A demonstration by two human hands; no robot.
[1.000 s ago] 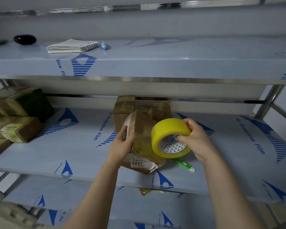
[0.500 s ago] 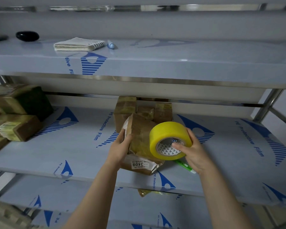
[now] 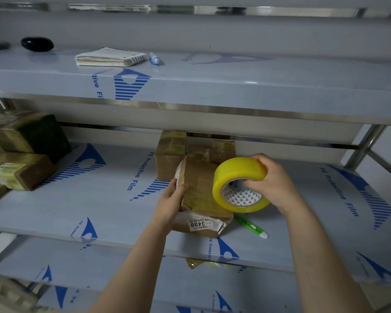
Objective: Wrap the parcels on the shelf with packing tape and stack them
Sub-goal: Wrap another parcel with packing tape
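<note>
A brown parcel [image 3: 201,195] with a white label reading 3408 stands tilted on the middle shelf [image 3: 99,211]. My left hand [image 3: 171,203] grips its left edge. My right hand [image 3: 273,181] holds a yellow roll of packing tape [image 3: 237,175] against the parcel's right side, thumb in the core and fingers over the top. Behind it stand taped brown parcels [image 3: 171,154] near the shelf's back. A stack of wrapped parcels [image 3: 20,152] sits at the far left.
A green and white cutter [image 3: 252,227] lies on the shelf just right of the parcel. The upper shelf carries a spiral notebook [image 3: 108,57], a blue pen [image 3: 154,59] and a black oval object [image 3: 37,44]. A crumpled bit of tape [image 3: 195,263] lies on the lower shelf.
My right hand has shifted its grip on the tape roll, fingers now over the top and thumb in the core. The parcel and my left hand stay about where they were.
</note>
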